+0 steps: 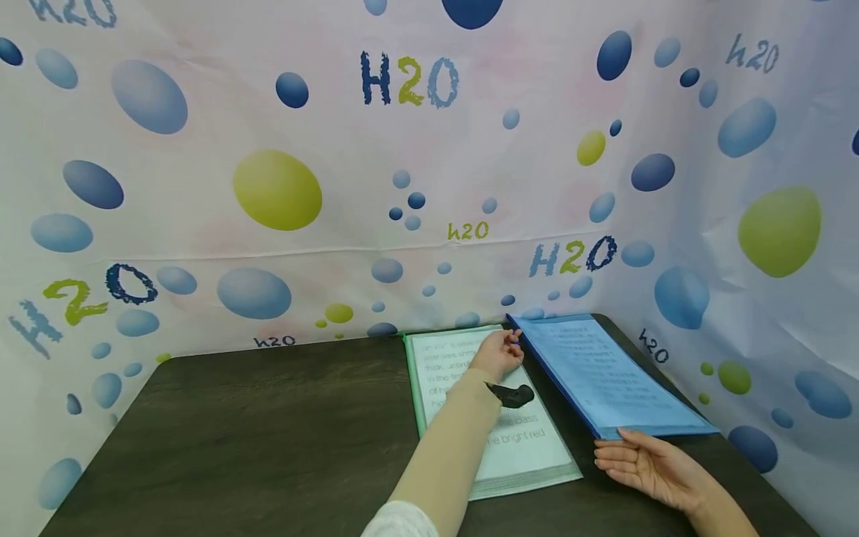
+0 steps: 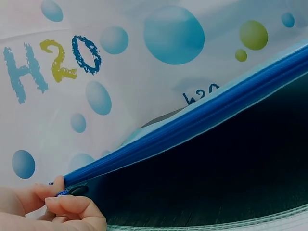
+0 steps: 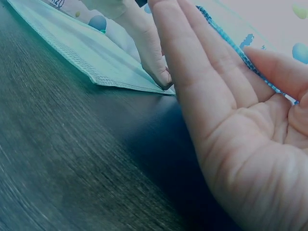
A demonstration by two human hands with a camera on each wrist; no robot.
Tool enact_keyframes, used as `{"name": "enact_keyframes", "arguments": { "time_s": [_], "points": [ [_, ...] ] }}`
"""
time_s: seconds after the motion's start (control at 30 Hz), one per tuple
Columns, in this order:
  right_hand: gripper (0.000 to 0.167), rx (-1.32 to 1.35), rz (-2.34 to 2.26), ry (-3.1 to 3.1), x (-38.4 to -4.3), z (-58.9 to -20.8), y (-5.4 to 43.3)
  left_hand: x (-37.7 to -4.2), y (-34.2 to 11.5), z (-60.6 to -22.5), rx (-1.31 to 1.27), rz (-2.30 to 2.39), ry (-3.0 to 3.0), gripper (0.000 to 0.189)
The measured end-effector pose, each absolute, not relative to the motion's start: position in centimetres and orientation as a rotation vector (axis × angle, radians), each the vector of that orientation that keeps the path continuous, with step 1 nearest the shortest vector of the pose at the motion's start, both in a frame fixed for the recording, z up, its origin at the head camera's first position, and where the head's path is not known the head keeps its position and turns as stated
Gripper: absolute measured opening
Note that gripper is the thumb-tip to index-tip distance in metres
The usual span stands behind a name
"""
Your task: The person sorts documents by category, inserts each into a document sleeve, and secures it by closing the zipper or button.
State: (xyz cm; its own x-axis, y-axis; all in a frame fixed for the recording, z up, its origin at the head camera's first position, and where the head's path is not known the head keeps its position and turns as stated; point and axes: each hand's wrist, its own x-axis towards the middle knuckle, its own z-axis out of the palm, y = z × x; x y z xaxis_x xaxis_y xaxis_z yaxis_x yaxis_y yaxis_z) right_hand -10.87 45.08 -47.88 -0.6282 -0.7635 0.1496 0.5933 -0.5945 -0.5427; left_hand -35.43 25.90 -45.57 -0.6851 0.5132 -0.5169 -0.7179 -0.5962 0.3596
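A blue zip pouch [image 1: 604, 373] with a printed sheet showing through it is on the right of the table, its left side raised. At its far left corner my left hand [image 1: 498, 354] pinches the zip's end; in the left wrist view, a small dark and blue zipper pull [image 2: 74, 191] shows between the fingers, below the blue zip [image 2: 192, 120]. My right hand [image 1: 654, 468] holds the pouch's near edge, thumb above and fingers beneath. The right wrist view shows that edge between thumb and fingers. Beneath my left forearm lies a green-edged zip pouch [image 1: 530, 456] with a printed sheet.
The dark wood table [image 1: 268, 440] extends to the left of the pouches. A white backdrop [image 1: 362, 149] printed with bubbles and H2O lettering stands behind it and along the right side. A black strap piece [image 1: 513, 395] is at my left wrist.
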Motion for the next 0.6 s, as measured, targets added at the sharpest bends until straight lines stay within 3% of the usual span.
{"name": "enact_keyframes", "arguments": {
  "time_s": [0.6],
  "points": [
    [0.053,-0.547,-2.214,0.597,-10.4,-47.23,45.79,-35.98,26.21,-45.65,-0.441,2.278,0.733,0.02]
  ]
}}
